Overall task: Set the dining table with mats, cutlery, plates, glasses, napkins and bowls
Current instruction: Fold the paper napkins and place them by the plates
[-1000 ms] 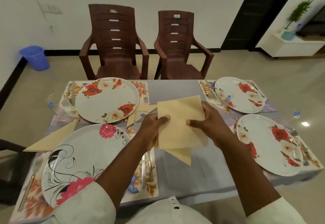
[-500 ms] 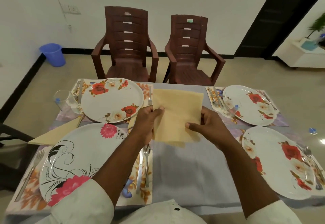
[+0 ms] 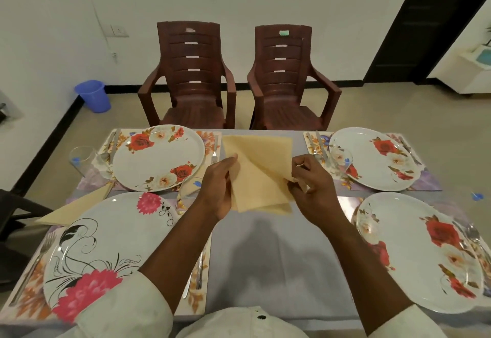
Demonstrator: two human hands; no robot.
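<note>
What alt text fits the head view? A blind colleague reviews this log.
Both hands, left hand and right hand, hold a yellow napkin above a grey table set with four floral plates; two brown chairs stand beyond.

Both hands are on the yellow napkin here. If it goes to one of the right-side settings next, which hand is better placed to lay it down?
Probably the right hand: it pinches the napkin at its right edge, nearest the right-side plates. The left hand grips the opposite edge and would have to cross over.
</note>
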